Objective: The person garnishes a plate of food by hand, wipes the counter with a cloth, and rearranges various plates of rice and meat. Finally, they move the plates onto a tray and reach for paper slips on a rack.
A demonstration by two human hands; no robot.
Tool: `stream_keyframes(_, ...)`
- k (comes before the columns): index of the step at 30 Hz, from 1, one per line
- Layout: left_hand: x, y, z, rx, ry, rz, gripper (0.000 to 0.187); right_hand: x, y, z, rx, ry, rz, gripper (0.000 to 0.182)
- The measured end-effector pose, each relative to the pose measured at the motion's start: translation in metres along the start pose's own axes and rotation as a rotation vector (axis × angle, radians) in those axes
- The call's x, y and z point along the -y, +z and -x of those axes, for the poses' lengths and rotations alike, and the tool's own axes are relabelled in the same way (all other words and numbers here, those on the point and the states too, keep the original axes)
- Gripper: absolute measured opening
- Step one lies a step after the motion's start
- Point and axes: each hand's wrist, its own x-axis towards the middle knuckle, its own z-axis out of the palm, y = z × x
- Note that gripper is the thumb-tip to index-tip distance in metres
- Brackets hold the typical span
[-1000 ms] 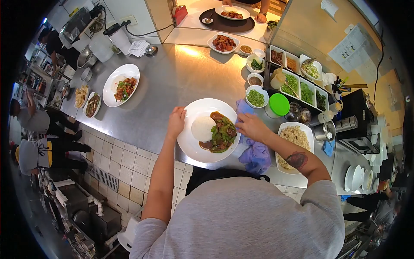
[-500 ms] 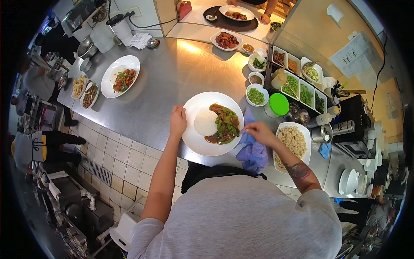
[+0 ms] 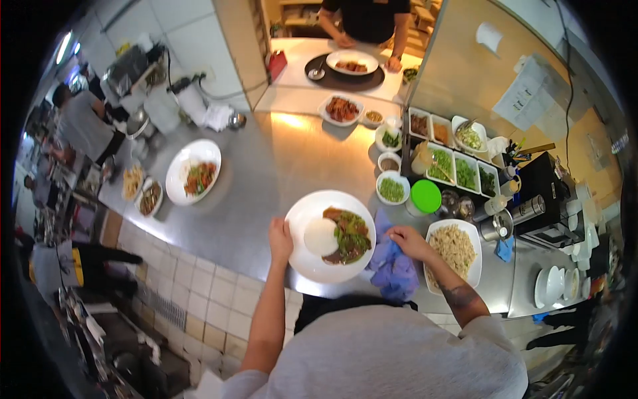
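The roundish plate [image 3: 304, 265] lies right of the left hand [image 3: 280, 241], whose fingers grip its rim, and left of the right hand [image 3: 410, 242], whose hold on the cloth [image 3: 397, 274] I cannot tell.

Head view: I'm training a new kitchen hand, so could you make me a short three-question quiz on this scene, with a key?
1. True or false: the left hand is at the left rim of the big plate.
2. Pick one. What colour is the lid next to the chopped greens? (a) red (b) green (c) black
3. Fill in: just right of the big plate, by the right hand, lies a crumpled purple ____.

Key:
1. True.
2. (b) green.
3. cloth.
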Motion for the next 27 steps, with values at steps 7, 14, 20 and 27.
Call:
stream_keyframes(7, 0.008, -0.015, 0.017, -0.143, -0.333, -0.029, 0.024, 0.036, 0.031, 0.046, -0.342, -0.188, 0.867, 0.018)
stream_keyframes(14, 0.008, -0.003, 0.016, -0.306, -0.404, -0.048, 0.029, 0.022, 0.002, 0.020, -0.009, 0.076, 0.468, 0.029)
stream_keyframes(20, 0.018, 0.020, 0.009, -0.441, -0.394, -0.103, 0.031, 0.038, -0.101, -0.047, -0.955, 0.035, 0.202, 0.049)
stream_keyframes(27, -0.014, 0.038, -0.025, -0.436, -0.467, -0.149, 0.034, 0.001, -0.094, -0.127, -1.055, -0.086, 0.347, 0.061)
